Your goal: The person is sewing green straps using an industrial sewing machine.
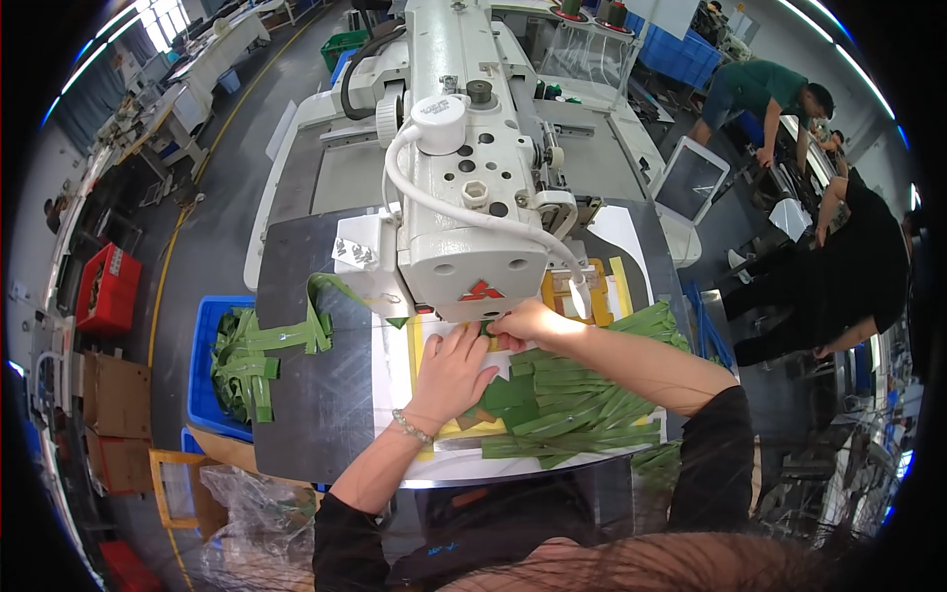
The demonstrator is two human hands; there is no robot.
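Observation:
Under the head of a large white sewing machine (478,247), both my hands work close together. My left hand (449,373) lies palm down, fingers stretched forward, by a small piece of green webbing strap (486,328). My right hand (523,324) has its fingers bent and pinched at that strap; the fingertips are partly hidden. A yellow-edged template (414,367) lies beneath them on a white sheet. Beside my right forearm spreads a pile of green straps (582,390), with a flat darker green piece (508,403) at its near left.
A blue bin (200,370) of green straps stands left of the dark table (316,424), with one strap trailing over its edge. An orange-yellow clamp (595,286) sits right of the needle area. A tablet-like screen (691,185) stands right; two people work beyond.

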